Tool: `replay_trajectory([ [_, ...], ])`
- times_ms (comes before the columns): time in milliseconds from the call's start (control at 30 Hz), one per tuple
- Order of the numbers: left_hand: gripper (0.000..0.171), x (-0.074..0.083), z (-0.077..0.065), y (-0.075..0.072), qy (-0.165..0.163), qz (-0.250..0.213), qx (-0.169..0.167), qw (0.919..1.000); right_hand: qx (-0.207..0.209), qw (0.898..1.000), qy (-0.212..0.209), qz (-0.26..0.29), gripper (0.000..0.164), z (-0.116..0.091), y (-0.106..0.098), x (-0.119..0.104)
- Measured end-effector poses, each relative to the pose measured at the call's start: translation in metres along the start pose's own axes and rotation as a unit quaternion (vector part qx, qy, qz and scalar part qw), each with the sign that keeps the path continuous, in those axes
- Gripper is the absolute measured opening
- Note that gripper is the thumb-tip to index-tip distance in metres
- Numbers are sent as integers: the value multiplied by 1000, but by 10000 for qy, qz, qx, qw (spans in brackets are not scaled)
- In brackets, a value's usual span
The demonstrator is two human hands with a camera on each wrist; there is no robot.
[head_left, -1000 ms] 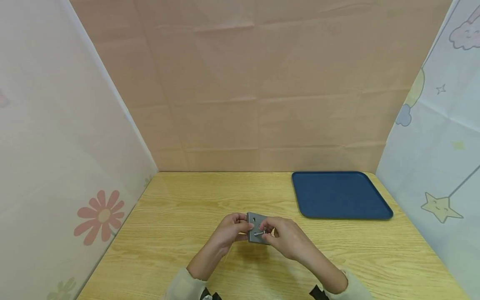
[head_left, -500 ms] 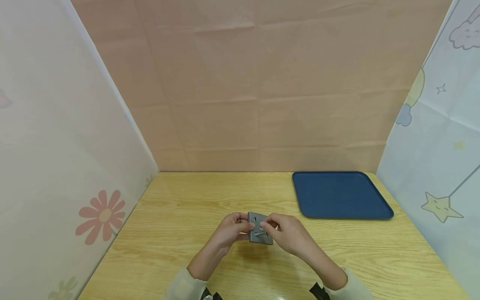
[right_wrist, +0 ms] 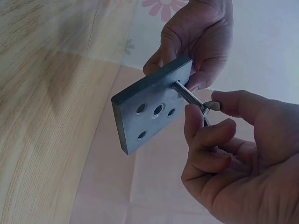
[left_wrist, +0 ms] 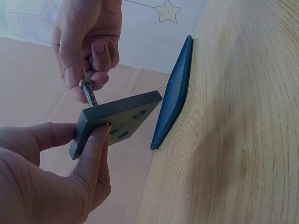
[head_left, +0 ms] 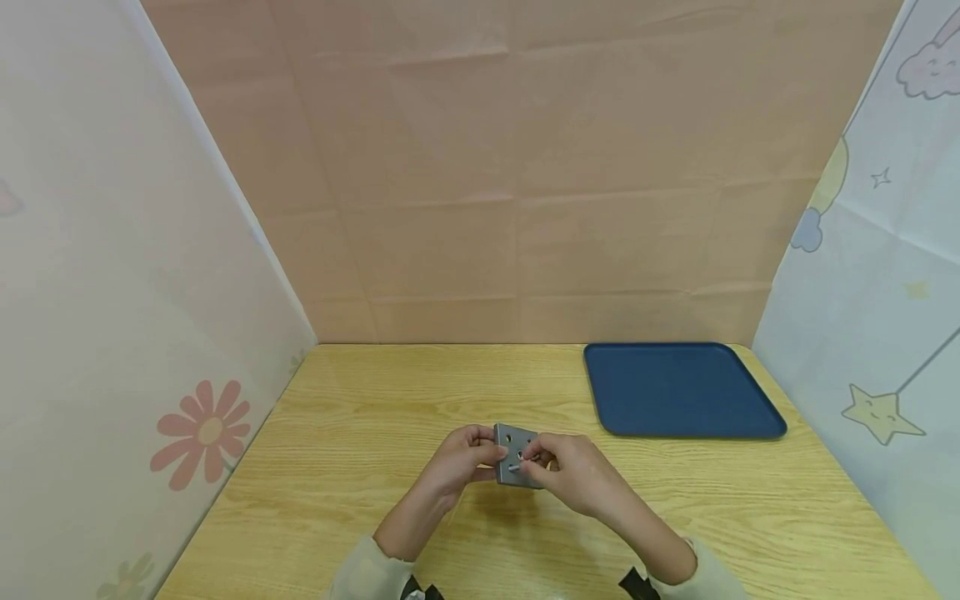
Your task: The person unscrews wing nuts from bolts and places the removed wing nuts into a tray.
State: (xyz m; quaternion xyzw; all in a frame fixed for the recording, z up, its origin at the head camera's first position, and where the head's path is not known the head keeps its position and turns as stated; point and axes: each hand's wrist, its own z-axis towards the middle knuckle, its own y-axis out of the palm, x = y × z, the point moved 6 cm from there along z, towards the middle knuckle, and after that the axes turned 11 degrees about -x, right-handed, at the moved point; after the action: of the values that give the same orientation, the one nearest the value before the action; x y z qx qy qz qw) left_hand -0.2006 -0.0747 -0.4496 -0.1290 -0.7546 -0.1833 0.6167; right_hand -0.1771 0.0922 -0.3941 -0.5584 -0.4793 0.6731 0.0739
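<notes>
A grey metal plate (right_wrist: 128, 105) with several holes is held tilted above the table by my left hand (head_left: 459, 465), which grips it by one edge between thumb and fingers. From a hole near that edge a threaded bolt (right_wrist: 187, 94) sticks out of the face. At the bolt's outer end sits a wing nut (right_wrist: 212, 106), pinched by my right hand (head_left: 576, 477) with thumb and fingertips. The left wrist view shows the plate's other side, with my left fingertip pressed over the spot behind the bolt.
A dark blue tray (head_left: 682, 392) lies at the back right of the wooden table (head_left: 375, 408). A brown backdrop (head_left: 420, 208) rises behind, and patterned white sheets stand on both sides.
My right fingers lifted off the bolt's end half a second ago and have come back down onto it now. My left hand and the plate have barely moved.
</notes>
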Motion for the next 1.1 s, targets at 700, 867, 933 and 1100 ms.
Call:
replay_trajectory([
  [700, 35, 1, 0, 0, 3, 41, 19, 10000, 507, 9987, 84, 10, 16, 0, -7, 1],
  [867, 35, 2, 0, 2, -1, 67, -6, 10000, 494, 9981, 337, 116, 21, 1, -9, 5],
  [933, 35, 2, 0, 2, -7, 76, -1, 10000, 378, 9987, 315, 140, 22, 1, -8, 5],
  [1100, 34, 1, 0, 1, -13, 76, 26, 10000, 160, 9997, 142, 103, 27, 1, -5, 3],
])
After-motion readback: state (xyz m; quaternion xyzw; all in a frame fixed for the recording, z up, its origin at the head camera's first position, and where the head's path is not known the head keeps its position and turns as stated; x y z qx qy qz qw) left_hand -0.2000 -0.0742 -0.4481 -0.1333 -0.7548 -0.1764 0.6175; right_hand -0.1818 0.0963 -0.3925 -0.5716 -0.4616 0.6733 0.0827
